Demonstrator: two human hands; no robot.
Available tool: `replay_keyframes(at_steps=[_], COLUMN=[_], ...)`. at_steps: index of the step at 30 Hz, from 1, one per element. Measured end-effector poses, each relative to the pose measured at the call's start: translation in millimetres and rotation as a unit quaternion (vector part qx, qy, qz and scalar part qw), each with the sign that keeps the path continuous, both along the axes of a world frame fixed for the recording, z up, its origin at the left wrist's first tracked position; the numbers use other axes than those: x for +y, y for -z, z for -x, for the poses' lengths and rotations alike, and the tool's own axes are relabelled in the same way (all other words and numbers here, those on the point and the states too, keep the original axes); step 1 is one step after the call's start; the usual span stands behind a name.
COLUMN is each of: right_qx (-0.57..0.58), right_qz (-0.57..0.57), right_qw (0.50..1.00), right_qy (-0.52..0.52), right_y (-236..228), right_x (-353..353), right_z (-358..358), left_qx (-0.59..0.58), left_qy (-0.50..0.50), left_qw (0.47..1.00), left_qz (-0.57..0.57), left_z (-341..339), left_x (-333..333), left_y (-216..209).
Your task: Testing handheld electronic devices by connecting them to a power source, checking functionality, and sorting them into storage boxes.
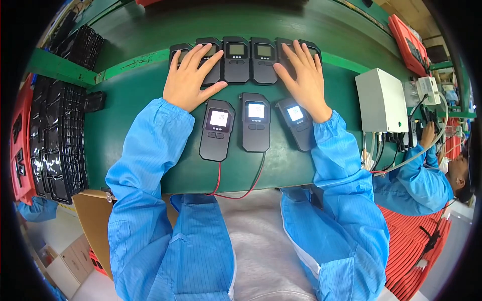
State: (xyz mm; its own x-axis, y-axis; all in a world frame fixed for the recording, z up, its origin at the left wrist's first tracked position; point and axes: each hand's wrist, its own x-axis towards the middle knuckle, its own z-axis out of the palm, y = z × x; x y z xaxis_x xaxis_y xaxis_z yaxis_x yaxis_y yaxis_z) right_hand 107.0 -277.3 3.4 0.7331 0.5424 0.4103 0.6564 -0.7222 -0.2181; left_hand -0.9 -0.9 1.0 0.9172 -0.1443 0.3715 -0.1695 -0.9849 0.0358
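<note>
Several black handheld meters (236,59) with unlit screens stand side by side in a row at the far side of the green bench. My left hand (190,80) lies with fingers spread over the left end of that row. Over its right end rests my right hand (305,80), fingers also stretched out, partly hiding the meters there. Nearer to me are three meters with glowing white screens: a left one (217,131), a middle one (256,123) and a right one (295,120), tilted beside my right sleeve. A red wire and a dark-to-red wire trail from the left and middle ones.
Stacked black plastic trays (57,135) stand at the left, beside a red tray (22,145). A white box (381,103) with cables hangs at the right. Another person's blue sleeve (419,185) is at the far right, above stacked red trays (411,251).
</note>
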Motion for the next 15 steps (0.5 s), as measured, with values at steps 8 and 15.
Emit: replay_keyframes(at_steps=[8, 15], right_qx=[-0.006, -0.009], right_qz=[0.001, 0.002], right_qw=[1.0, 1.0], right_qy=[-0.005, -0.005], right_y=[-1.1, 0.9], right_x=[-1.3, -1.4], right_z=[-3.2, -3.0], left_qx=[-0.008, 0.003], left_qy=[0.005, 0.002], left_qw=[1.0, 1.0], left_qz=[-0.005, 0.006], left_z=[-2.6, -0.8], left_x=[1.9, 0.3], left_y=[1.7, -0.2])
